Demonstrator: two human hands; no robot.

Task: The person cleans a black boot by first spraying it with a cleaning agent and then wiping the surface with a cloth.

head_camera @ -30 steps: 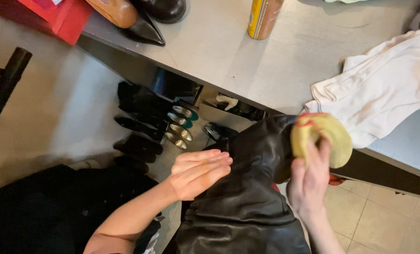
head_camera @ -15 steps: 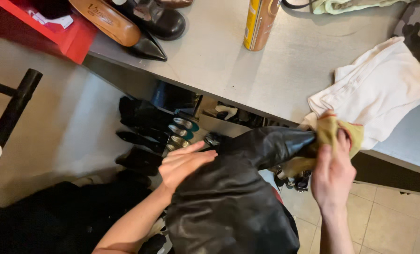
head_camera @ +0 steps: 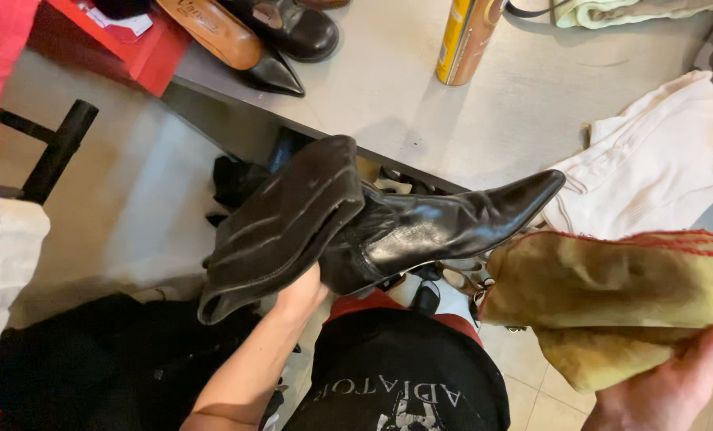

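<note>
The black leather boot (head_camera: 388, 231) rests on the left hand (head_camera: 302, 294), which grips it from beneath, toe raised, leaving the shiny upper exposed. The right hand (head_camera: 675, 387) is closed around a yellow cloth (head_camera: 612, 295), just beside the toe.

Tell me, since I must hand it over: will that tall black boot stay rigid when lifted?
Probably not all of it. The black boot has a shaft that folds over the left hand, so it likely flops. Its pointed foot keeps its shape, suggesting stiffness there. The shiny leather may be a bit slippery.

Black pointed boot (head_camera: 388, 231), held underneath by left hand (head_camera: 302, 294); yellow cloth (head_camera: 612, 295) in right hand (head_camera: 667, 391); grey table (head_camera: 452, 128) behind.
</note>
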